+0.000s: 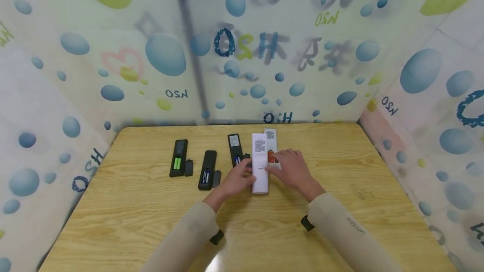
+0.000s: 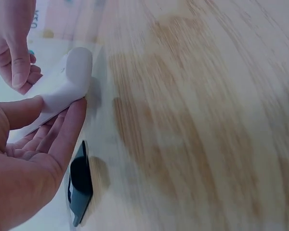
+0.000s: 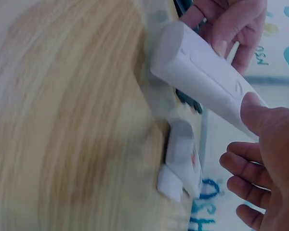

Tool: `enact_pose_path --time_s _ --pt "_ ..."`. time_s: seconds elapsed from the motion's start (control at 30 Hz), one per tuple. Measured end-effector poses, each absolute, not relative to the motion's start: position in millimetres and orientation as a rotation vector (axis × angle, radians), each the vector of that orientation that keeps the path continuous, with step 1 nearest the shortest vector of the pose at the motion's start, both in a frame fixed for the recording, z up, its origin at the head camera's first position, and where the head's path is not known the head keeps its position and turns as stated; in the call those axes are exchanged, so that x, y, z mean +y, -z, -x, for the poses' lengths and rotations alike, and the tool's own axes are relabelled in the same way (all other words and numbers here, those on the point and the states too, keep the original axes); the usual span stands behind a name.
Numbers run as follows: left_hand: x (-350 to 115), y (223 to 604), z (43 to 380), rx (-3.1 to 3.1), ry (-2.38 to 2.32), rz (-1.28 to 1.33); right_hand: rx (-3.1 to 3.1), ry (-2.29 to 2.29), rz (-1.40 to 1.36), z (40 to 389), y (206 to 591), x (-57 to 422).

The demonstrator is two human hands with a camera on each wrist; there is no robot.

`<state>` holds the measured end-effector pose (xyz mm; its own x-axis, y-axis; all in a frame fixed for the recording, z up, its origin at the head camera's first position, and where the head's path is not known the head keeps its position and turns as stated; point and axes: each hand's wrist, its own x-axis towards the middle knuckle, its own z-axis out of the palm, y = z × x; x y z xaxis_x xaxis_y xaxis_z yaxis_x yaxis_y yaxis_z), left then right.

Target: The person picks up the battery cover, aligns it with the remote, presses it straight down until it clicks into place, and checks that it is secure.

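I'm watching my left hand [image 1: 236, 178] gripping a white remote [image 1: 259, 183]. My right hand [image 1: 293, 169] is thumbing its side, fingers loosely spread.

At two o'clock I had a long, white, round-edged plastic remote control [image 3: 207, 72] slanting across my right wrist view. The left hand [image 3: 241, 21], at half past one, held its far side, thumb against the edge. The right hand [image 3: 282, 154], at half past three, pressed a thumb on its face, fingers loosely bent below. Toward half past four I saw a second white plastic remote with an orange-red patch [image 3: 180, 144], a small white block-shaped plastic piece [image 3: 170, 184] just beside it, on the pale, grained wooden table [image 3: 62, 115].
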<state>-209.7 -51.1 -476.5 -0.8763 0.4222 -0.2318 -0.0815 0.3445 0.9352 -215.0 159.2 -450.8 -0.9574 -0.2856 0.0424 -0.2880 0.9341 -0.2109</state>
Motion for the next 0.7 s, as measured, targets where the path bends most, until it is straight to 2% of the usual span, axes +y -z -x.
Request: enact_pose_path --time_s 0.4,0.7 --pt "-10.6 474.6 208.5 2.044 -1.636 -0.339 -3.057 -0.354 -0.271 214.1 438.3 222.1" --pt "36.6 476.0 209.0 2.014 -1.643 -0.264 -3.043 -0.291 -0.21 209.8 431.1 263.1"
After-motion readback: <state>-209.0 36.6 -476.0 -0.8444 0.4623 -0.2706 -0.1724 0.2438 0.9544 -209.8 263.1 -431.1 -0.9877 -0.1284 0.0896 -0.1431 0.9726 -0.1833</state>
